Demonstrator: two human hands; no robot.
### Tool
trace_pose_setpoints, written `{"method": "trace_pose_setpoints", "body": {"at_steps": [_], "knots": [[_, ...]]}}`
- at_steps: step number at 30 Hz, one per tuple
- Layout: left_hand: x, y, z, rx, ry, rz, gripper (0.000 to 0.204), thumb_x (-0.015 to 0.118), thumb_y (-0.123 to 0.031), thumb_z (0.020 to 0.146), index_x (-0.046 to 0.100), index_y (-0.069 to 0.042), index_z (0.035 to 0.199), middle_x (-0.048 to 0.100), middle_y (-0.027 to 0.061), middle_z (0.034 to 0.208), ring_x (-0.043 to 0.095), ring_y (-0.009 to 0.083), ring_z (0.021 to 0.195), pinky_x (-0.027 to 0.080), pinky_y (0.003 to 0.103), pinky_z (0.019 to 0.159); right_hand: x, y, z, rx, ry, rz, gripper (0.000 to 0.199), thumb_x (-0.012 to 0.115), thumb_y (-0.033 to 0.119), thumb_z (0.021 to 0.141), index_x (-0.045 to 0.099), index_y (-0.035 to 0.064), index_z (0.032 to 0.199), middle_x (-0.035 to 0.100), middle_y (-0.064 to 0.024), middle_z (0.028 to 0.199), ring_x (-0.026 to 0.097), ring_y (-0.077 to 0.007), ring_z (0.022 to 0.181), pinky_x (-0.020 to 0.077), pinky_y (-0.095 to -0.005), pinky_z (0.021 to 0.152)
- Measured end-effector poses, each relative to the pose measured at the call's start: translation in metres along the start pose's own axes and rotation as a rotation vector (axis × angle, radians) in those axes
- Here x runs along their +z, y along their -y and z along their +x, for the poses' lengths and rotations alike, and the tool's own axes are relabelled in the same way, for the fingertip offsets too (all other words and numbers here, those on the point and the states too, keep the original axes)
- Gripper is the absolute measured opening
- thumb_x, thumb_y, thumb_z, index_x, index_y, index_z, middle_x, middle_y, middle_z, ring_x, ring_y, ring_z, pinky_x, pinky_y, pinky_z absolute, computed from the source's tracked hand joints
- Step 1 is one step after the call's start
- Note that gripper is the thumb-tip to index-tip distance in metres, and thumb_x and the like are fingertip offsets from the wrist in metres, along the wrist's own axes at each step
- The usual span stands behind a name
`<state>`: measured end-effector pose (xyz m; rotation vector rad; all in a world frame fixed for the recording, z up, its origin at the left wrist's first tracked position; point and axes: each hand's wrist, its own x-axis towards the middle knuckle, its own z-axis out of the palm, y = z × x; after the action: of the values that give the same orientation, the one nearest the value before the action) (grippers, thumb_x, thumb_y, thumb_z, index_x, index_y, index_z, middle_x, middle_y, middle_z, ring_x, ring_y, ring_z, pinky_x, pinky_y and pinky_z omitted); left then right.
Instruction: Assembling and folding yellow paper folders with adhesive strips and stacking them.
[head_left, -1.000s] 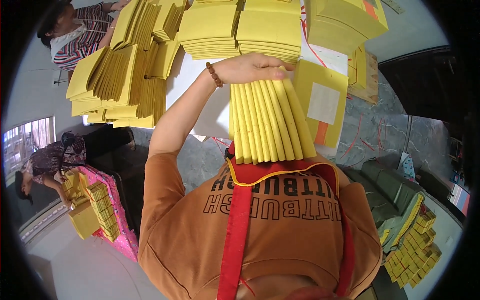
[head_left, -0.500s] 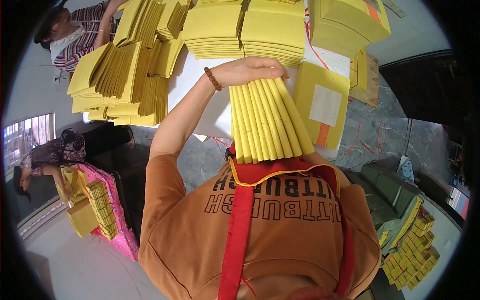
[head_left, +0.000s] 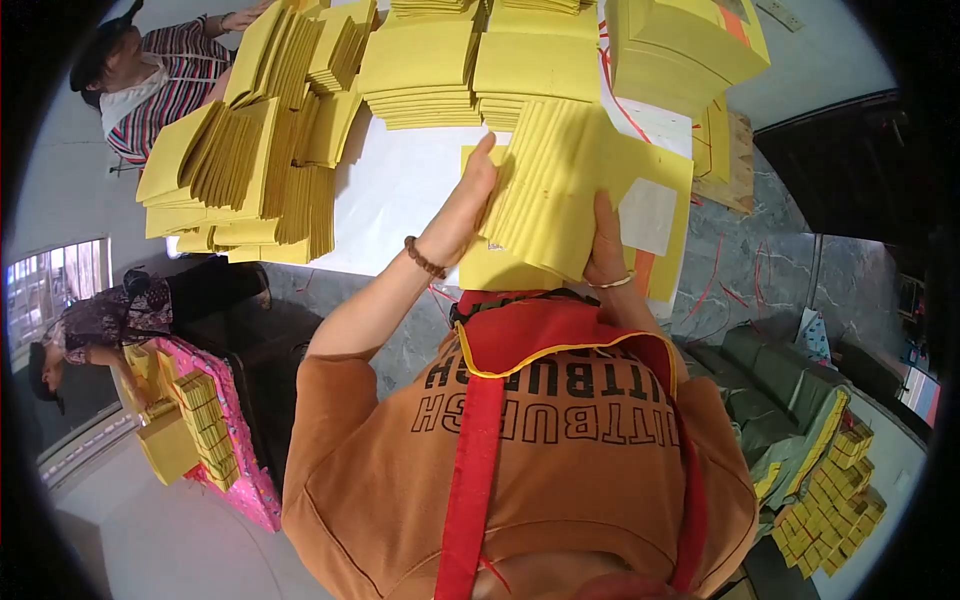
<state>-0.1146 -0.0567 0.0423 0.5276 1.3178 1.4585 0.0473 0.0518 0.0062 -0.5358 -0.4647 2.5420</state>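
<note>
Between my two hands I hold a stack of folded yellow paper [head_left: 548, 185], tilted, its thick folded edges side by side. My left hand [head_left: 472, 195] presses its left side, thumb pointing up. On the opposite side my right hand [head_left: 606, 245] grips the lower right edge, with part of the fingers hidden. Under the stack a flat yellow sheet [head_left: 505, 272] shows at the front edge of the white table [head_left: 390, 190]. Just right of my right hand lies a yellow pack [head_left: 668, 170] with a pale label and an orange strip.
Tall piles of folded yellow paper [head_left: 235, 170] stand at the left. Flat yellow stacks [head_left: 418, 70] line the back, beside a large yellow block [head_left: 685, 55]. One person [head_left: 170, 75] is at the far left, another person [head_left: 110, 310] lower down. Yellow bundles [head_left: 830, 505] are piled lower right.
The stack has been raised and tilted, away from my body. My left hand moved from its top edge to its left side. My right hand, hidden before, now shows at its right.
</note>
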Motion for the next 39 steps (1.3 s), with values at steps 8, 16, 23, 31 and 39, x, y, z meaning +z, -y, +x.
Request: {"method": "trace_pose_setpoints", "body": {"at_steps": [8,16,23,31,39], "knots": [[0.020,-0.047,-0.021,0.106,0.215,0.296,0.112,0.071,-0.018,0.071,-0.019,-0.007,0.138,0.009,0.0233,0.143,0.006,0.0274,0.135,0.006,0.035,0.108,0.014,-0.002,0.009,-0.491,-0.125,-0.626,0.051,0.056,0.007,0.074,0.040,0.0016,0.122,0.050,-0.0069,0.109,0.051,-0.0175,0.097,0.0448,-0.0310,0.083],[-0.003,-0.008,-0.023,0.542,0.031,1.056,0.123,0.080,-0.024,0.059,-0.012,0.003,0.136,0.027,0.0311,0.130,0.034,0.0432,0.117,0.028,0.043,0.100,-0.016,0.014,0.000,-0.179,0.127,-0.949,0.059,0.070,0.005,0.064,0.046,0.0015,0.118,0.056,-0.0081,0.109,0.054,-0.0190,0.097,0.0462,-0.0309,0.083],[-0.058,0.068,0.006,0.664,0.025,1.096,0.106,0.079,-0.030,0.058,0.015,0.003,0.135,0.027,0.0273,0.133,0.032,0.0430,0.117,0.029,0.045,0.099,-0.022,-0.014,0.021,-0.253,0.259,-1.193,0.108,0.084,0.018,0.056,0.013,0.0047,0.137,0.033,-0.0105,0.133,0.040,-0.0214,0.118,0.0379,-0.0318,0.098],[-0.054,0.065,0.004,0.490,0.018,1.053,0.114,0.079,-0.030,0.060,0.002,-0.003,0.139,0.022,0.0252,0.136,0.026,0.0383,0.123,0.026,0.043,0.103,-0.009,-0.004,0.029,0.015,0.268,-1.044,0.099,0.082,0.012,0.060,0.018,0.0054,0.135,0.044,-0.0107,0.123,0.045,-0.0189,0.113,0.0405,-0.0314,0.094],[-0.016,0.003,-0.013,0.267,0.030,-0.027,0.097,0.076,-0.021,0.066,0.012,0.000,0.136,0.037,0.0149,0.127,0.039,0.0233,0.118,0.032,0.035,0.099,0.045,0.022,0.014,-0.136,0.292,-0.951,0.078,0.075,0.012,0.063,0.032,0.0041,0.128,0.046,-0.0087,0.118,0.047,-0.0183,0.107,0.0422,-0.0299,0.088]]}}
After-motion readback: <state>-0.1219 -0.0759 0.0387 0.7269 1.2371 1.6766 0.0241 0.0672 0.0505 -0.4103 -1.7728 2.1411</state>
